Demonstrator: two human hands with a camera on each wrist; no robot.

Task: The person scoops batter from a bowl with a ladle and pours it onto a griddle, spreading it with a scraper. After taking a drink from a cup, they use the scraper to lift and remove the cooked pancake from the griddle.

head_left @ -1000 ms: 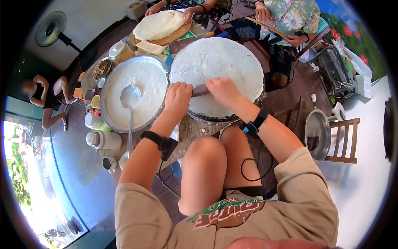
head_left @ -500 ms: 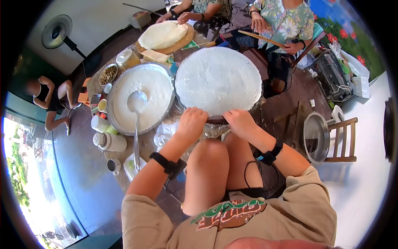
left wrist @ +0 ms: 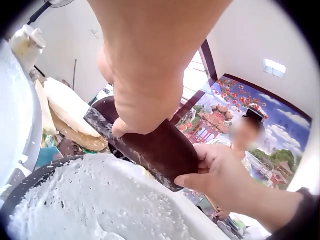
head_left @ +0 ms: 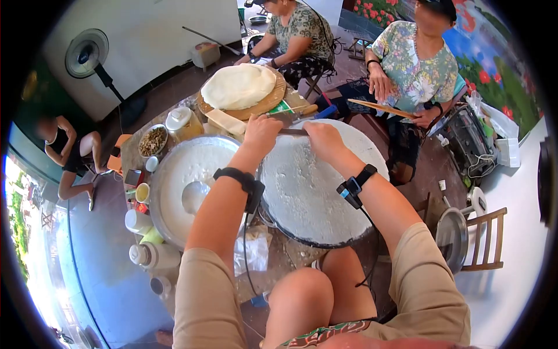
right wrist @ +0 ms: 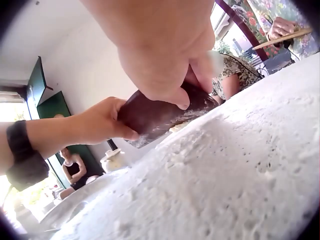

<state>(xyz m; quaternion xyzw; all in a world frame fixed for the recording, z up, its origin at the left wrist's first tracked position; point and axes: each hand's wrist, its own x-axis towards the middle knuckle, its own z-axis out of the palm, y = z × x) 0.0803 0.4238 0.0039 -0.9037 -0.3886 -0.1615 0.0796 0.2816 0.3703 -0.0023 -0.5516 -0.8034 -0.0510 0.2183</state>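
Both hands grip a dark brown scraper [left wrist: 157,147] by its two ends, over the far edge of a round griddle [head_left: 319,186] spread with white batter. My left hand [head_left: 263,136] pinches the left end, my right hand [head_left: 325,141] the right end. In the right wrist view the scraper [right wrist: 150,114] is tilted, its lower edge smeared white and close to the batter layer [right wrist: 225,165]; whether it touches I cannot tell. Left of the griddle, a wide metal basin [head_left: 160,174] holds white batter and a ladle [head_left: 195,196], partly behind my left forearm.
A pale flat sheet [head_left: 238,86] lies on a round board [head_left: 278,99] at the back. Jars, cups and a bowl of chopped food [head_left: 153,141] line the table's left side. Two people sit across, one holding a wooden stick [head_left: 381,107]. A chair [head_left: 487,238] stands at right.
Both hands have carried the scraper from the griddle's near edge to its far edge. A second ago it was over the griddle's middle. The head view has tilted up.
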